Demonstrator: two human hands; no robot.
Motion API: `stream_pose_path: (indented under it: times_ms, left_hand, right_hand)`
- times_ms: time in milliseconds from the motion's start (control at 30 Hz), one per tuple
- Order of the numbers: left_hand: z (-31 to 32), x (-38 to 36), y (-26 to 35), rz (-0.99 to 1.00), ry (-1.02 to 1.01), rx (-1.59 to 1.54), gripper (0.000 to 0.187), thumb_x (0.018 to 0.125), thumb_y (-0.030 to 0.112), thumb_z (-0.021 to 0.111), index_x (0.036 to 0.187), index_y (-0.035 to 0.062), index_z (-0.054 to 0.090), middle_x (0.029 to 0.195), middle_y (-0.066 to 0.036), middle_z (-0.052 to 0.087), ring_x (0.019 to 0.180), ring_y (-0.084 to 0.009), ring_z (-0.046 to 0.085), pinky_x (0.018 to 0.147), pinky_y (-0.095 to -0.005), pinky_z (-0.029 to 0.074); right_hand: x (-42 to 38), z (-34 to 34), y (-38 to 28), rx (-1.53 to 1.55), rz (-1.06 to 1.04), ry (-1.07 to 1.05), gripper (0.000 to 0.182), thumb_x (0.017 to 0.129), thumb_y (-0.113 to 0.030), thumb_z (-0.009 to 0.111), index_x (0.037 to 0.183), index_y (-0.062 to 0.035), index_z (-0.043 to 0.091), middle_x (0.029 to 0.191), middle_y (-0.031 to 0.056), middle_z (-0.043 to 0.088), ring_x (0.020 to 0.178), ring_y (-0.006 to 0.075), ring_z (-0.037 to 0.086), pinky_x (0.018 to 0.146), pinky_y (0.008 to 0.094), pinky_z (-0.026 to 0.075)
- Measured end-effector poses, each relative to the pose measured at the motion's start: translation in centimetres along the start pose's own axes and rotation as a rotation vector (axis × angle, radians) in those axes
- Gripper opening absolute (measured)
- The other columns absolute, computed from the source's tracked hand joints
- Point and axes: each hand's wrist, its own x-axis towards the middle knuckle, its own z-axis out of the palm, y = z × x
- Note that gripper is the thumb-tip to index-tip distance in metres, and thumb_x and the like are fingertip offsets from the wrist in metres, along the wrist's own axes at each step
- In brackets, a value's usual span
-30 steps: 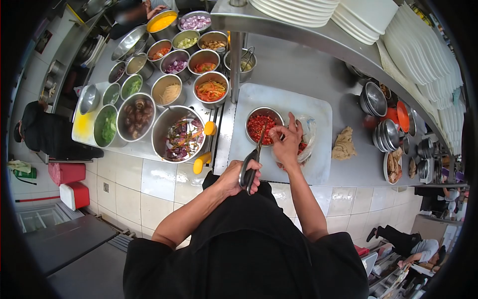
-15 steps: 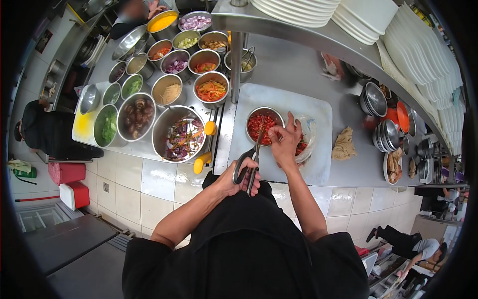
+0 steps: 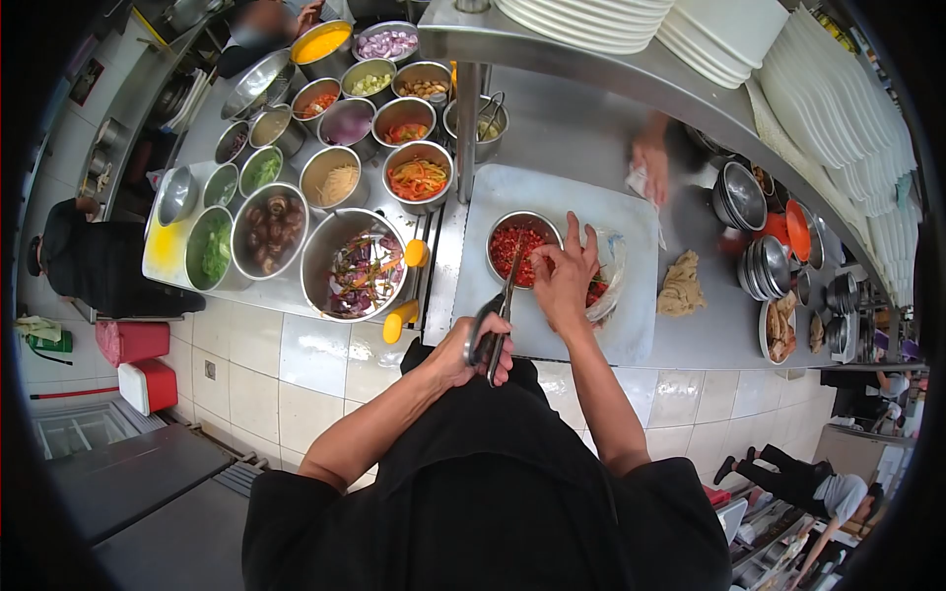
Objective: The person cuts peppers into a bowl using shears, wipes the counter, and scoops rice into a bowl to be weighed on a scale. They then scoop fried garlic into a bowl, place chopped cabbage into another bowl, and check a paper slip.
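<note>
My left hand [image 3: 483, 352] grips a pair of scissors [image 3: 507, 286], its dark handles drawn together. The blades reach over a round metal bowl [image 3: 525, 218] of chopped red chilies [image 3: 512, 246]. At the bowl's right rim my right hand [image 3: 564, 281] pinches thumb and forefinger together beside the blades, other fingers raised. Whatever sits in that pinch is too small to make out. Partly behind this hand lies a clear plastic bag [image 3: 613, 271] with red pieces showing in it. Bowl and bag rest on a white cutting board [image 3: 621, 340].
Metal containers of cut vegetables stand left, including a large pot [image 3: 312, 286] of purple scraps. A co-worker's hand [image 3: 652, 163] holds a white cloth beyond the board. A crumpled tan cloth [image 3: 682, 284] and stacked metal bowls [image 3: 741, 195] lie right. A plate shelf [image 3: 591, 64] overhangs the counter.
The scissors' handles have come closer together in my left hand. My right hand stays at the bowl, still pinched. The co-worker's hand with the cloth has moved on the counter.
</note>
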Motion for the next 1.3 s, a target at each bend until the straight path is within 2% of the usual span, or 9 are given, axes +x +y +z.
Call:
stream_pose_path:
  times_ms: [167,500,600,733,800,900,1100,1167,1300]
  left_hand:
    - [0.1,0.2,0.2,-0.096,-0.053,-0.057,0.036,0.081,0.035,0.056,0.077,-0.0012,0.059,0.063,-0.015,0.060,0.050,-0.0257,0.060,0.048,-0.0352,0.052]
    - [0.1,-0.1,0.1,0.020,-0.002,-0.014,0.033,0.079,0.032,0.062,0.077,-0.0002,0.058,0.061,-0.013,0.059,0.048,-0.0231,0.059,0.045,-0.0336,0.050]
    - [-0.2,0.1,-0.5,-0.014,-0.003,-0.055,0.032,0.079,0.032,0.060,0.077,-0.0005,0.058,0.059,-0.012,0.058,0.045,-0.0226,0.057,0.043,-0.0330,0.049]
    - [-0.9,0.8,-1.3,0.031,-0.030,-0.080,0.030,0.083,0.029,0.056,0.081,-0.0003,0.058,0.061,-0.011,0.057,0.046,-0.0228,0.057,0.042,-0.0336,0.048]
    - [-1.2,0.9,-1.5,0.064,-0.045,-0.111,0.031,0.081,0.029,0.058,0.082,-0.0023,0.057,0.061,-0.013,0.058,0.045,-0.0236,0.057,0.041,-0.0339,0.048]
    - [-1.5,1.0,-1.6,0.124,-0.073,-0.175,0.031,0.081,0.027,0.059,0.084,-0.0037,0.057,0.063,-0.014,0.058,0.045,-0.0244,0.057,0.040,-0.0342,0.048]
    - [-1.3,-0.1,-0.7,0.040,-0.004,-0.123,0.026,0.082,0.027,0.054,0.077,0.0015,0.058,0.058,-0.010,0.056,0.045,-0.0226,0.055,0.040,-0.0340,0.046]
    - [-1.8,0.2,-1.0,0.038,-0.005,-0.137,0.027,0.082,0.027,0.054,0.075,0.0016,0.058,0.058,-0.010,0.057,0.043,-0.0228,0.054,0.041,-0.0343,0.047]
    - [-2.0,0.5,-0.9,0.040,-0.043,-0.145,0.032,0.080,0.031,0.061,0.081,-0.0003,0.057,0.060,-0.012,0.058,0.043,-0.0237,0.056,0.041,-0.0337,0.047]
  right_hand:
    - [0.3,-0.4,-0.3,-0.015,-0.062,0.003,0.008,0.077,-0.011,0.066,0.083,-0.0069,0.069,0.147,0.0108,0.033,0.134,0.0407,0.022,0.106,0.0529,0.019]
    - [1.3,-1.2,-0.9,-0.038,-0.057,0.004,0.008,0.078,-0.012,0.066,0.083,-0.0063,0.068,0.143,0.0143,0.038,0.131,0.0419,0.026,0.106,0.0528,0.021]
    - [3.2,-1.0,-3.2,0.072,-0.085,0.067,0.008,0.078,-0.014,0.066,0.082,-0.0070,0.066,0.137,0.0169,0.044,0.125,0.0424,0.035,0.102,0.0507,0.027]
    - [5.3,0.5,-10.5,0.353,-0.472,-0.067,0.011,0.078,-0.016,0.067,0.080,-0.0068,0.061,0.130,0.0172,0.051,0.116,0.0414,0.044,0.097,0.0481,0.034]
    - [5.3,2.4,-13.6,0.543,-0.532,-0.244,0.016,0.078,-0.017,0.066,0.089,-0.0073,0.061,0.135,0.0168,0.046,0.129,0.0396,0.031,0.105,0.0487,0.026]
    - [5.3,3.0,-14.5,0.510,-0.523,-0.251,0.023,0.077,-0.017,0.068,0.098,-0.0091,0.063,0.141,0.0154,0.039,0.132,0.0398,0.027,0.107,0.0494,0.024]
    - [4.2,-2.6,-2.6,0.164,-0.226,0.079,0.018,0.071,-0.011,0.070,0.089,-0.0148,0.071,0.138,0.0133,0.044,0.131,0.0417,0.028,0.107,0.0499,0.024]
    - [2.8,-4.1,3.2,-0.110,-0.159,0.018,0.018,0.068,-0.008,0.067,0.084,-0.0150,0.073,0.140,0.0127,0.042,0.129,0.0427,0.030,0.106,0.0511,0.025]
    - [0.8,-6.1,7.1,-0.301,-0.103,-0.177,0.015,0.069,-0.008,0.067,0.081,-0.0142,0.073,0.141,0.0119,0.039,0.131,0.0401,0.026,0.105,0.0509,0.024]
